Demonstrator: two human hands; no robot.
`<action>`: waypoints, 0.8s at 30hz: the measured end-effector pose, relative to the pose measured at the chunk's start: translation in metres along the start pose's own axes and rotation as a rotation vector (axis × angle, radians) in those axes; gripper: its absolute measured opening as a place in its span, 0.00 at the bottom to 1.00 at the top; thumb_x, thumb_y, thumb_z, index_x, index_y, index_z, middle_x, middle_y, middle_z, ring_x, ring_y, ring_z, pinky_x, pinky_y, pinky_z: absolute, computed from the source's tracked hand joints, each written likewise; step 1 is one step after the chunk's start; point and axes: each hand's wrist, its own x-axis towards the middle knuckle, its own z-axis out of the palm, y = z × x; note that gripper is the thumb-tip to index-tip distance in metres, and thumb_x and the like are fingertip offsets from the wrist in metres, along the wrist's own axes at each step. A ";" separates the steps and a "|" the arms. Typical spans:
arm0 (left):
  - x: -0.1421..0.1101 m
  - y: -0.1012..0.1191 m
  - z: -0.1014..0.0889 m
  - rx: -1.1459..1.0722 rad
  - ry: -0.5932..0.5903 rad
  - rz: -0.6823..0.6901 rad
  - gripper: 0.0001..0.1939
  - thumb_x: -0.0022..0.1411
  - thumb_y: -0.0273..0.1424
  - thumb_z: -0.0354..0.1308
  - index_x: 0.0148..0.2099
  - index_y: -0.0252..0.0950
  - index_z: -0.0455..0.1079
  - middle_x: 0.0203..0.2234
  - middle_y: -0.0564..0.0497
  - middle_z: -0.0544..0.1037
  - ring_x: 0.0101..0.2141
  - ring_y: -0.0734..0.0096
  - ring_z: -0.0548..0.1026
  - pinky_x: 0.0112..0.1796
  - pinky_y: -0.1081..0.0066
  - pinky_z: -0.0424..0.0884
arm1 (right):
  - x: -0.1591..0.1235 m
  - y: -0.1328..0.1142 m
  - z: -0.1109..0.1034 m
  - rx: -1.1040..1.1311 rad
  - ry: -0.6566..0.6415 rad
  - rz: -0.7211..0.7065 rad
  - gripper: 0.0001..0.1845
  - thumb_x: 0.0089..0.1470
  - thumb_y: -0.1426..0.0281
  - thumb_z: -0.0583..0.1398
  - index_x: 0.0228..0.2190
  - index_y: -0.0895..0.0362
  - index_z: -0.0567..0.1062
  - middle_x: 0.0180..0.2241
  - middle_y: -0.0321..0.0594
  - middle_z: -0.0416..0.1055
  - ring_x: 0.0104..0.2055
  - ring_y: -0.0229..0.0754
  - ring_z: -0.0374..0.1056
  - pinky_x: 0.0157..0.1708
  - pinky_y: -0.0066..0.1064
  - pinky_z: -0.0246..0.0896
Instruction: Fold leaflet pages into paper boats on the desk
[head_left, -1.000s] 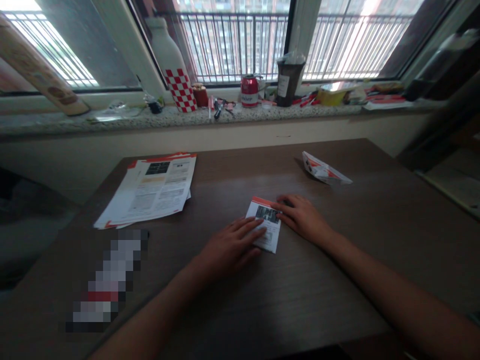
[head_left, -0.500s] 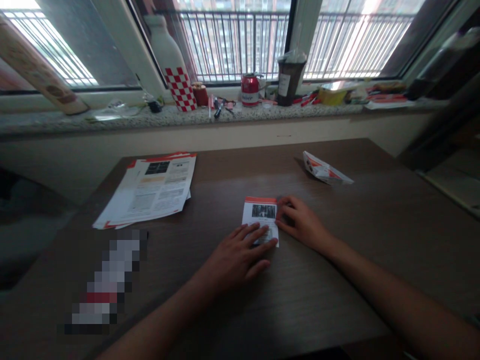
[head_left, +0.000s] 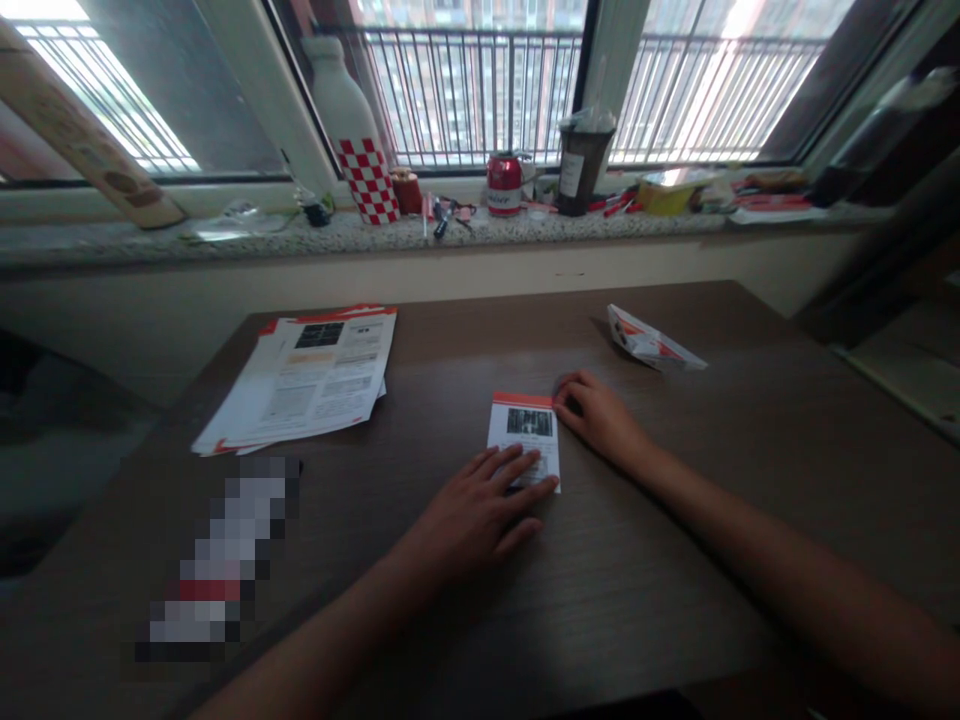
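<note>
A small folded sheet of paper [head_left: 517,425] with a red top edge and a dark printed picture lies on the brown table. My left hand [head_left: 484,505] rests flat across its lower part, fingers spread, covering some of the print. At the sheet's upper right corner, my right hand [head_left: 598,412] has thumb and forefinger pinched together on the edge. Farther back to the right stands a folded paper shape [head_left: 651,340] with red and orange print, apart from both hands.
Printed sheets [head_left: 307,385] are stacked at the back left of the table [head_left: 660,600]. A pixelated object [head_left: 225,555] lies in front of them. On the windowsill [head_left: 285,240] stand a checkered bottle [head_left: 367,180], a red can [head_left: 504,185] and a dark lidded cup [head_left: 581,165].
My right hand has slid up along the sheet's right edge to its upper corner, and its fingers have drawn closer together. My left hand stays on the sheet. The view has shifted slightly.
</note>
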 end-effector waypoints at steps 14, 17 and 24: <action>-0.001 0.003 -0.001 0.019 -0.020 0.022 0.26 0.77 0.44 0.51 0.73 0.53 0.58 0.74 0.47 0.55 0.71 0.45 0.55 0.67 0.42 0.57 | 0.014 0.007 -0.001 -0.035 0.048 0.042 0.06 0.63 0.72 0.61 0.32 0.56 0.74 0.36 0.42 0.71 0.37 0.44 0.68 0.38 0.34 0.63; -0.001 0.003 -0.001 0.013 -0.017 0.020 0.26 0.77 0.44 0.51 0.73 0.53 0.58 0.74 0.46 0.54 0.72 0.46 0.54 0.67 0.43 0.56 | 0.007 0.004 -0.007 -0.015 0.070 0.045 0.05 0.64 0.70 0.62 0.33 0.56 0.74 0.36 0.41 0.71 0.37 0.44 0.69 0.38 0.34 0.64; 0.001 0.003 0.002 0.028 -0.022 0.013 0.26 0.76 0.42 0.53 0.73 0.53 0.59 0.74 0.47 0.55 0.72 0.45 0.54 0.67 0.42 0.56 | -0.018 -0.014 -0.016 0.064 -0.033 -0.052 0.05 0.66 0.68 0.60 0.42 0.54 0.77 0.46 0.45 0.75 0.47 0.48 0.73 0.49 0.41 0.70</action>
